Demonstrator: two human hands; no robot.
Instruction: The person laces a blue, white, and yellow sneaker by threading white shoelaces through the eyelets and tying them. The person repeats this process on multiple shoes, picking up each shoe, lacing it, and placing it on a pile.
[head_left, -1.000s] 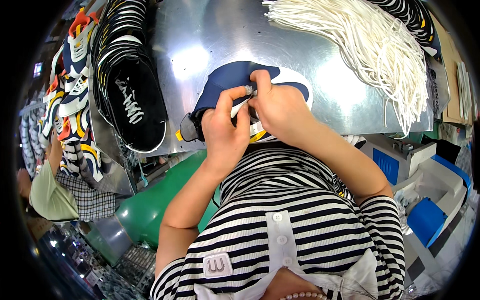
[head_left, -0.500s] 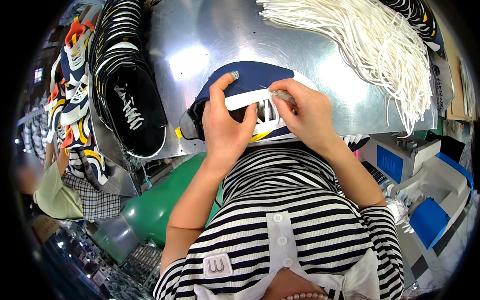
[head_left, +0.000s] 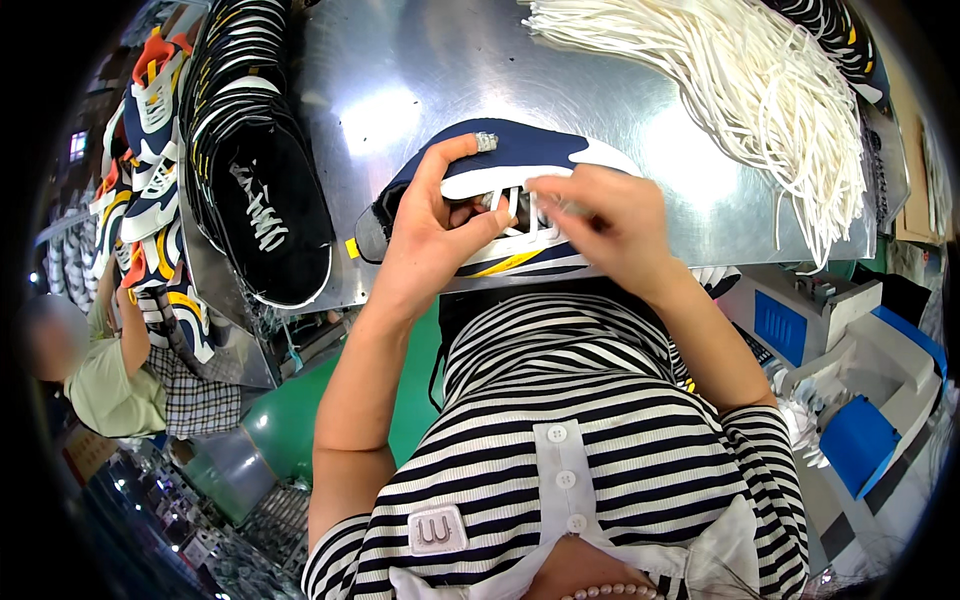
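Observation:
A navy and white shoe upper (head_left: 520,145) with a yellow stripe lies on its side at the near edge of the metal table. White lace (head_left: 514,205) crosses its opening in short bars. My left hand (head_left: 425,225) grips the upper by its heel end: the index finger, its tip wrapped in silvery tape, lies over the navy side, while the thumb rests by the lace. Over the toe half, the curled fingers of my right hand (head_left: 610,225) come together at the eyelets. Motion blurs these fingertips and hides what is between them.
A big bundle of white laces (head_left: 740,100) lies at the back right of the metal table (head_left: 440,60). Nested dark uppers (head_left: 265,200) form a long stack on the left. Finished sneakers (head_left: 150,190) hang beyond it, near a co-worker (head_left: 115,380). A grey machine (head_left: 840,330) stands at right.
The upper has turned slightly and its heel end sits a little lower. My left thumb has moved onto the lace, and the right hand has rolled inward over the eyelets.

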